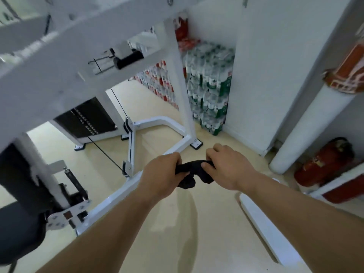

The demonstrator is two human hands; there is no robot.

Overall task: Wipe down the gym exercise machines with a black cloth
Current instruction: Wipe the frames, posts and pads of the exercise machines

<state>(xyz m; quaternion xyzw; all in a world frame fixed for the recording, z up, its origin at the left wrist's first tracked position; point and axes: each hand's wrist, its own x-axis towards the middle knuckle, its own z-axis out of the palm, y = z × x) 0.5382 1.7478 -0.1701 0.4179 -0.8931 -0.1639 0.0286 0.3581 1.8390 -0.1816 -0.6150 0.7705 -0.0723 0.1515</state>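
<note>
A bunched black cloth [189,174] hangs in the air between both of my hands, above the beige floor. My left hand [161,174] grips its left end with curled fingers. My right hand [224,166] pinches its right end, thumb on top. The white exercise machine [177,79] stands ahead and to the left, with a slanted frame, a black weight stack [86,117], a cable and a black-padded handle [128,60]. Its floor rail [110,200] runs just below my left forearm. Neither hand touches the machine.
Stacked packs of bottled water [208,83] fill the corner behind the machine. A white wall panel [275,75] rises on the right, with a white pipe [307,123] and red fire extinguishers [323,164] beside it. A black seat pad [17,229] is at lower left.
</note>
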